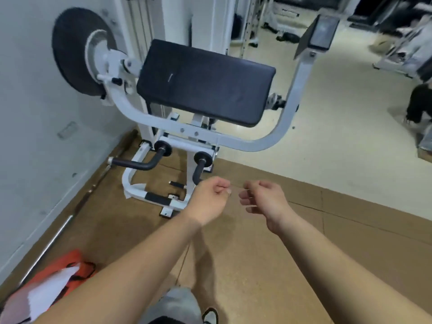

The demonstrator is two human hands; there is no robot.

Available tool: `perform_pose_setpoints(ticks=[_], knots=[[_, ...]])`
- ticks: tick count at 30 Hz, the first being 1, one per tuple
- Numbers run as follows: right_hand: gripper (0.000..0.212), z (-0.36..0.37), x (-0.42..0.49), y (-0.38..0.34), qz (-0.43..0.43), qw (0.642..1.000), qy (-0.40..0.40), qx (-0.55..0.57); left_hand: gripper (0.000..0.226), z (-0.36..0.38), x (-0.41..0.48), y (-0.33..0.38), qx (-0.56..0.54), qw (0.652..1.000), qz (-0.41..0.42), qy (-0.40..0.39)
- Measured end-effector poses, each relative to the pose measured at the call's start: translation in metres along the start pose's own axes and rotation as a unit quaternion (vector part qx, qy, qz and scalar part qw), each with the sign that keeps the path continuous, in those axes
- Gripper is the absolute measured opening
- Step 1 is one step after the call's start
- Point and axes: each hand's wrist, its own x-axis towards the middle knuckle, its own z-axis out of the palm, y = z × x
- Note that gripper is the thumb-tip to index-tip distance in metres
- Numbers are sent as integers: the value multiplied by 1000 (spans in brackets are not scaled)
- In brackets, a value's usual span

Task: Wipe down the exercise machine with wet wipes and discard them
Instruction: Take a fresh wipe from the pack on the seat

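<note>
I had one wide head camera, pitched forward and down, facing the exercise machine (205,83) nearby.

Pale wall (28,113) left of the left hand (208,202); brown mat (257,265) beneath, cream floor (339,113) beyond the right hand (266,202).
</note>
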Motion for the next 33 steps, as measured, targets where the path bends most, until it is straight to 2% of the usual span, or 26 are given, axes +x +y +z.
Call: perform_pose_setpoints(ticks=[5,13,22,25,28,33], knots=[[16,-72,52,-12,17,997,60,51,14,63,60,41,26,999,12,-39],[14,-160,149,-62,19,989,113,97,13,138,185,117,68,992,50,-92],[19,-329,241,-73,37,959,217,176,16,309,288,205,87,971,64,-214],[21,-393,285,-73,37,955,224,190,15,370,330,232,98,963,73,-241],[20,-462,336,-78,35,956,224,188,15,439,374,261,81,964,45,-248],[20,-553,423,-99,49,964,200,166,15,523,431,302,45,976,15,-213]])
